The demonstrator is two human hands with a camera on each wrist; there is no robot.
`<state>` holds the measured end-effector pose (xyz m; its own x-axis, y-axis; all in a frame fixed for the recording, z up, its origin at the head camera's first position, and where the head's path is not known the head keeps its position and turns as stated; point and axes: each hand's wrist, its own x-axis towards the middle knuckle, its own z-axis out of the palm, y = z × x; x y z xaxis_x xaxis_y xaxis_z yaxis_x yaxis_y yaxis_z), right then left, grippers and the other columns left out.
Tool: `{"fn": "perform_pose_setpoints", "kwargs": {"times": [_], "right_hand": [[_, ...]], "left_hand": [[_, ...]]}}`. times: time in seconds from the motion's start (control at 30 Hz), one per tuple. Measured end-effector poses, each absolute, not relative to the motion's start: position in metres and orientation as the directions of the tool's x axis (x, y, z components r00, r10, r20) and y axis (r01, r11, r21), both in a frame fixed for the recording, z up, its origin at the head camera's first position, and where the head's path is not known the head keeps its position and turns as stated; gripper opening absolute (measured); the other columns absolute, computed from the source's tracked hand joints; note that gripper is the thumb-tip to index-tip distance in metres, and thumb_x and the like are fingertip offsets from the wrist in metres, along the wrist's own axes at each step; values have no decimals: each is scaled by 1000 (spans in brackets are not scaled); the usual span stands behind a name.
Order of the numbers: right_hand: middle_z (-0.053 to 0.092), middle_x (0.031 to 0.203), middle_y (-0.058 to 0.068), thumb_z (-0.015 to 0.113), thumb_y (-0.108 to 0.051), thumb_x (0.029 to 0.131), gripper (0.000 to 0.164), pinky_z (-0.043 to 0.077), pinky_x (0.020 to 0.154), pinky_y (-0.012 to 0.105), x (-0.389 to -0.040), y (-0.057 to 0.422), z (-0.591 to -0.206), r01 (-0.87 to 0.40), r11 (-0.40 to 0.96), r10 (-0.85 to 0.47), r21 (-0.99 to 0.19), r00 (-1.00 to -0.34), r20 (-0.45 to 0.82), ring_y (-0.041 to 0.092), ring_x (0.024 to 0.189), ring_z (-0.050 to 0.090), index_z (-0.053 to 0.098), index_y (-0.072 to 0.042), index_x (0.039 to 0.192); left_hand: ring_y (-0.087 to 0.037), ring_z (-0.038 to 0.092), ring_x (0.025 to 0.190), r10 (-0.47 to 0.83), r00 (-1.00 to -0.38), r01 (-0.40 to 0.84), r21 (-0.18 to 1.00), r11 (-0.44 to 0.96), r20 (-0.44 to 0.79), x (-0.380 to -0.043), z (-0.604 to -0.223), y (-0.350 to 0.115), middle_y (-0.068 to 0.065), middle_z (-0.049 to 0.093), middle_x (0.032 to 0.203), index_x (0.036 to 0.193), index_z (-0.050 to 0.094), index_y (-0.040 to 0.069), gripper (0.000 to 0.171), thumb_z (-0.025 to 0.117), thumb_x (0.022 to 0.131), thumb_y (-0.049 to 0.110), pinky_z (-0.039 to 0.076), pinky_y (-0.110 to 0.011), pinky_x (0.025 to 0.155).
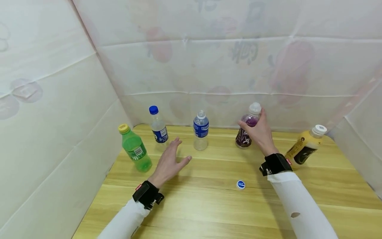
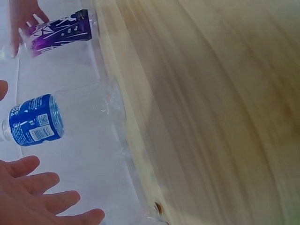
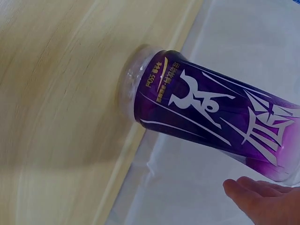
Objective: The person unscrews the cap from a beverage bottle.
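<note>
My right hand (image 1: 260, 134) is spread around the upper part of a purple-labelled drink bottle (image 1: 244, 136), thumb on one side and fingers on the other. That bottle stands upright with a clear cap on top. In the right wrist view, extended fingertips (image 3: 234, 187) show beside the bottle (image 3: 197, 103). My left hand (image 1: 168, 162) hovers over the table, fingers and thumb spread, holding nothing. Nearest to it are a clear bottle with a blue cap (image 1: 159, 129) and an uncapped clear bottle with a blue label (image 1: 201, 131). The left wrist view shows the spread left fingers (image 2: 42, 183) near the blue-labelled bottle (image 2: 37, 121).
A green bottle with a yellow cap (image 1: 135, 149) stands at the left. On the right is a yellow drink bottle with a white cap (image 1: 305, 146). A loose white-and-blue cap (image 1: 240, 184) lies on the wooden table (image 1: 209, 205). Pale sheeting (image 1: 191, 73) walls the back and sides.
</note>
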<state>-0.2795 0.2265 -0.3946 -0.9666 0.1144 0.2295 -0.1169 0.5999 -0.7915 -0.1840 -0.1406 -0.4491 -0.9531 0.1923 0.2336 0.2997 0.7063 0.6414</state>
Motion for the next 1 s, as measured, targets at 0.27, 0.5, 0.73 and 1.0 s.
{"fn": "perform_pose_setpoints", "kwargs": {"times": [0.27,0.5,0.73,1.0], "right_hand": [[47,148,33,76,-57,89,108,38,111,63,-281,229,-398,-116,608,144,-786,-957,253,50,135,47,18,-2,161],[48,144,35,72,-55,92,101,42,108,62,-276,230,-397,-91,642,153,-761,-958,244,50,132,50,23,6,157],[56,135,34,74,-54,91,92,45,103,62,-268,229,-396,-132,643,162,-754,-939,303,51,122,56,36,7,148],[60,130,28,72,-56,92,82,45,99,60,-255,226,-395,-170,615,157,-770,-930,332,47,119,58,44,3,141]], "left_hand": [[-36,24,154,192,-955,293,639,711,224,-186,-448,-135,-16,26,168,156,37,2,81,69,97,47,23,-57,123],[-37,25,154,188,-954,296,638,710,233,-186,-447,-134,-16,27,168,156,38,1,80,68,97,46,24,-57,122],[-37,26,154,182,-954,295,638,711,239,-186,-448,-134,-17,28,168,156,39,2,79,67,98,46,25,-57,122],[-37,29,152,178,-953,296,646,703,243,-185,-447,-135,-17,27,168,155,39,2,79,68,97,46,27,-58,121]]}}
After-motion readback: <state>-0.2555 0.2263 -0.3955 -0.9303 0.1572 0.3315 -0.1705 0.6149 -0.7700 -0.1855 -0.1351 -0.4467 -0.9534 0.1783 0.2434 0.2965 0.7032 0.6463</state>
